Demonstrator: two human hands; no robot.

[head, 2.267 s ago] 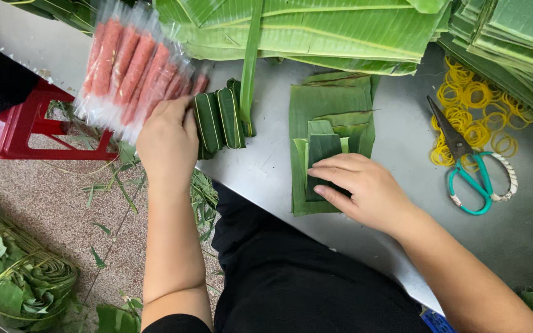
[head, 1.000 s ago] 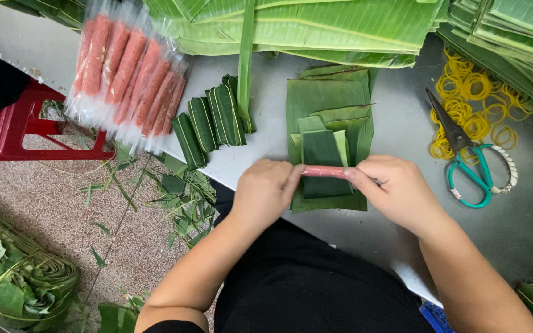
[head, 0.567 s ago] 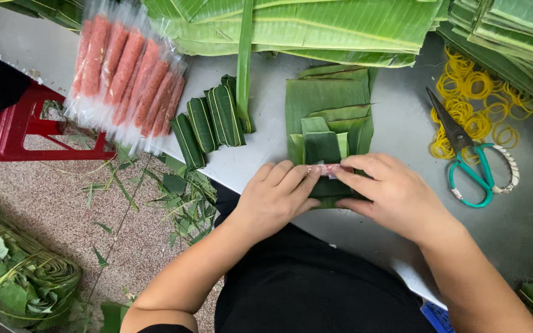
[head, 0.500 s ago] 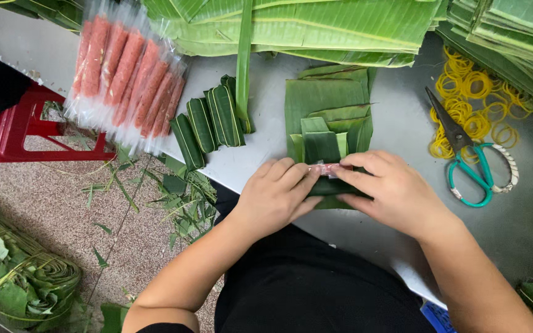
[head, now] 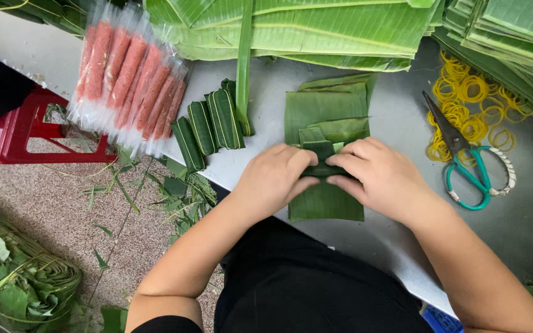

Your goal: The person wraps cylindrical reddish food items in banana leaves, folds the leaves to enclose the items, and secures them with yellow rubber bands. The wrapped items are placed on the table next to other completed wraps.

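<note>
Both hands, left hand [head: 272, 179] and right hand [head: 380, 176], closed pinching the banana-leaf wrap [head: 325, 166] on the leaf stack [head: 322, 111] mid-table [head: 525, 222]; filling hidden, probably inside; slack grip lets the fold spring open.

Leaf stack [head: 328, 111] mid-table; wrapped rolls [head: 208, 126] left; scissors [head: 470, 166], rubber bands [head: 473, 102] right.

Matt, ribbed banana leaves [head: 325, 114] lie on smooth grey table [head: 396, 231] (glossy plastic-wrapped sausages [head: 128, 77] alongside).
</note>
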